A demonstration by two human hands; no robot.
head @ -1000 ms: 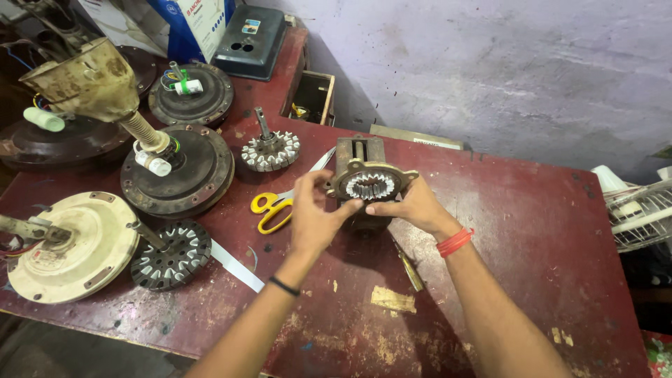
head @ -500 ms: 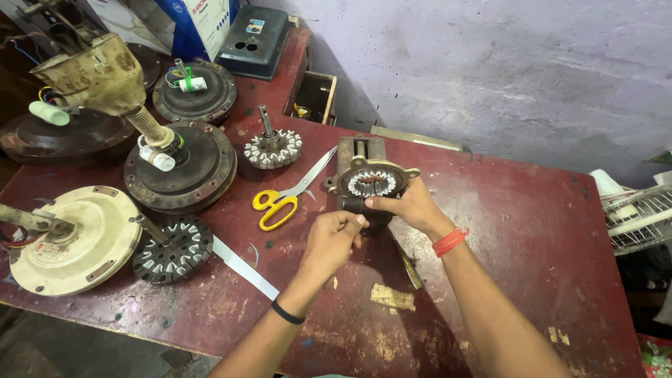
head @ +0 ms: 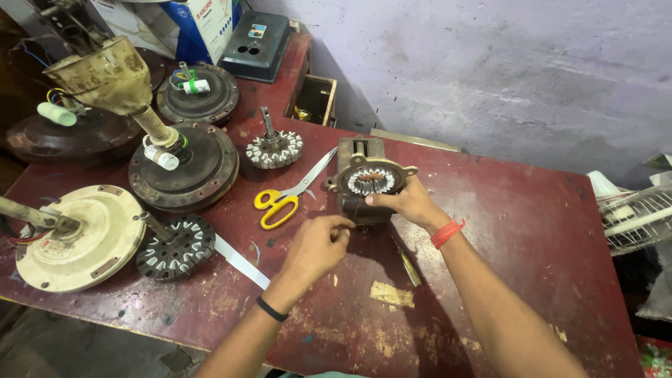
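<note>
A brown metal motor housing with a toothed stator ring (head: 369,179) stands on a dark block at the middle of the red table (head: 504,210). My right hand (head: 407,205) grips the housing's near right rim. My left hand (head: 318,243) hovers just below and left of the block, fingers curled together, pinching something too small to make out. Yellow-handled scissors (head: 287,196) lie just left of the housing. A white strip (head: 240,261) lies on the table left of my left wrist.
Several ceiling-fan motor parts crowd the left side: a cream fan body (head: 77,234), a dark stator core (head: 175,246), a rusty motor with a down-rod cup (head: 183,164), and a small wound stator (head: 274,148). A screwdriver (head: 406,264) lies under my right forearm. A wire fan guard (head: 640,217) sits at the right edge.
My left hand has let go of the housing's left side and drawn back toward me, fingers now curled together. My right hand stays on the housing.
</note>
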